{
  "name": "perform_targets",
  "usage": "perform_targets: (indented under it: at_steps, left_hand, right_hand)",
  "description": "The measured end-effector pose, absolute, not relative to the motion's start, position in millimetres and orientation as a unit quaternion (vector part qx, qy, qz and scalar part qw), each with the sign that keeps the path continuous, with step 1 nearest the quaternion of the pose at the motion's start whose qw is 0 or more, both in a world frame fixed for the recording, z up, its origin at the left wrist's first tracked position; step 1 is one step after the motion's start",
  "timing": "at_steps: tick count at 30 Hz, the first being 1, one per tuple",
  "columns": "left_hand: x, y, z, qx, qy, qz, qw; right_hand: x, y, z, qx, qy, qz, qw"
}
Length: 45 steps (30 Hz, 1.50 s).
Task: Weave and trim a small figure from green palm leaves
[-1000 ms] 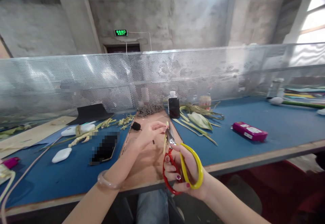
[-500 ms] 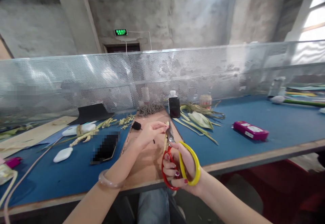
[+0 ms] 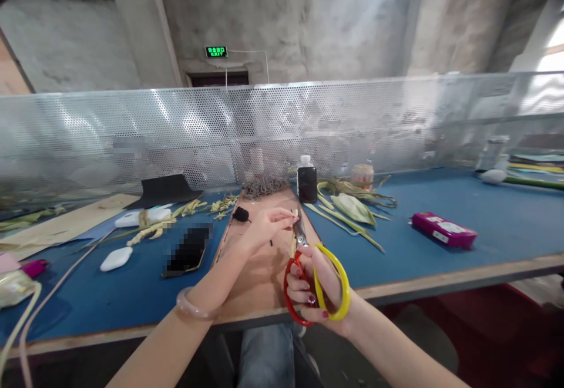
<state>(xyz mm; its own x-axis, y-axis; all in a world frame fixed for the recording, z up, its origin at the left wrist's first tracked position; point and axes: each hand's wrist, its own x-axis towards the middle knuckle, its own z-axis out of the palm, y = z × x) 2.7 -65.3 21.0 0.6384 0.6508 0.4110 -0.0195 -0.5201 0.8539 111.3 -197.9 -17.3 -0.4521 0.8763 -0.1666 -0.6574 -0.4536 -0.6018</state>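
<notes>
Left hand (image 3: 267,226) pinches a strip (image 3: 293,243), seemingly steadying it; right hand (image 3: 326,272) grips scissors (image 3: 301,240) pointing toward twelve o'clock.

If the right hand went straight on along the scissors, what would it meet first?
Most likely the left hand, which seems to pinch the pale strip: the scissors in the right hand reach right up to it. Depth is unclear, so they may be touching.
</notes>
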Motion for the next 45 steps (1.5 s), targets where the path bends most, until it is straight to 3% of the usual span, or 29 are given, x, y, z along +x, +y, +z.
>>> perform_targets:
  at_steps: [27,38,45]
  left_hand:
    - [2,-66,21,0.788,0.208,0.365,0.45]
    - [2,-51,14,0.731,0.216,0.396,0.512]
    - [-4,-35,8,0.683,0.322,0.418,0.506]
  right_hand:
    - [111,-199,-20,-0.253,-0.276,0.789,0.488]
    - [117,-199,-19,-0.207,-0.274,0.804,0.485]
    - [124,-212,-21,-0.164,-0.289,0.829,0.45]
